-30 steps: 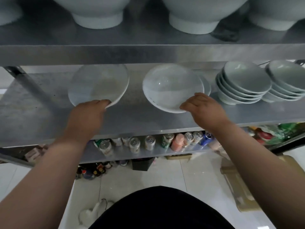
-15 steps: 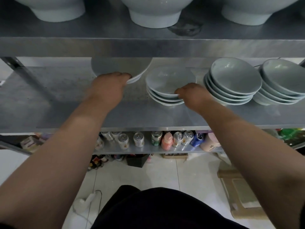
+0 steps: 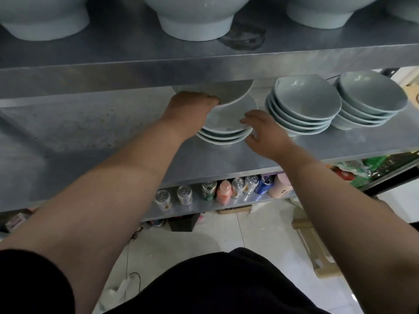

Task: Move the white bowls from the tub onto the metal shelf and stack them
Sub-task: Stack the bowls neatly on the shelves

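Bowl (image 3: 229, 94): we see it in the left hand (image 3: 190, 106), raised just over the stack (image 3: 223, 133) on the shelf (image 3: 90, 132). Its far half is hidden behind the front lip of the top shelf (image 3: 204, 71). The left hand's fingers curl over the near left rim and hold it firmly, with the back of the hand turned to us (the thumb is out of sight). The bowl's near edge overlaps the uppermost bowl of the stack, but we cannot tell whether the two touch.

The right hand (image 3: 265, 132) holds nothing. Its fingers are straight and spread loosely, and the fingertips (image 3: 244, 120) lie at the right rim of the stack's uppermost bowl. The stack is short and sits towards the middle of the shelf, with its bowls nested upright.

Just beside it on the right we see a second stack (image 3: 303, 109), which is taller and leans a little towards us. A third stack (image 3: 369, 103) stands close by at the shelf's right end. Big bowls (image 3: 197, 21) stand in a row on the top shelf.

Below, on a lower level, we see a line of cans (image 3: 184, 196) with a pink bottle (image 3: 224, 191) among them. Pale floor (image 3: 260, 234) tiles show beneath, and a black garment fills the bottom of the view.
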Tool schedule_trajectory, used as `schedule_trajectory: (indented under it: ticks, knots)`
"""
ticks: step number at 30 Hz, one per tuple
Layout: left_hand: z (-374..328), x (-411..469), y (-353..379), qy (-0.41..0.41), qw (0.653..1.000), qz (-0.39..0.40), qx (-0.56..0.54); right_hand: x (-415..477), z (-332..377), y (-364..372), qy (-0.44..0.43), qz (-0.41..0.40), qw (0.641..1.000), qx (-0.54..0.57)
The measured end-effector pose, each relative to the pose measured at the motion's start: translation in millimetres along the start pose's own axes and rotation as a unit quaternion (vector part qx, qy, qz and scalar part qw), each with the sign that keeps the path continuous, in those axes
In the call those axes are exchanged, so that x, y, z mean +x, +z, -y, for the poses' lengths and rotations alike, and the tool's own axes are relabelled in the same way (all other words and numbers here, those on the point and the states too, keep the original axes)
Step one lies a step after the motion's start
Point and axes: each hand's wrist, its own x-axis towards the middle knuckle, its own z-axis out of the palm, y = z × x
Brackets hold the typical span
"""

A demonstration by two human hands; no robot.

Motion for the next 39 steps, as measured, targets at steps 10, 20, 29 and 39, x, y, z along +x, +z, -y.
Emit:
schedule_trajectory:
  ticks: [10,20,29,39]
  knots:
    - [-27,12,28,0.046,0.997,0.063,-0.013,-12,15,-10,0.319,-0.069,0.85,0.413]
    - [-25,10,45,0.022,0.994,0.061,-0.088,16,-20,-9,0.291,0.022,0.827,0.481]
    - [-51,-18,83,-0.38,0.681,-0.068,-0.622,31,-23,7,0.273,0.09,0.796,0.533]
    - [5,-42,74,-0.42,0.682,-0.09,-0.591,48,37,29,0.256,0.094,0.803,0.53]
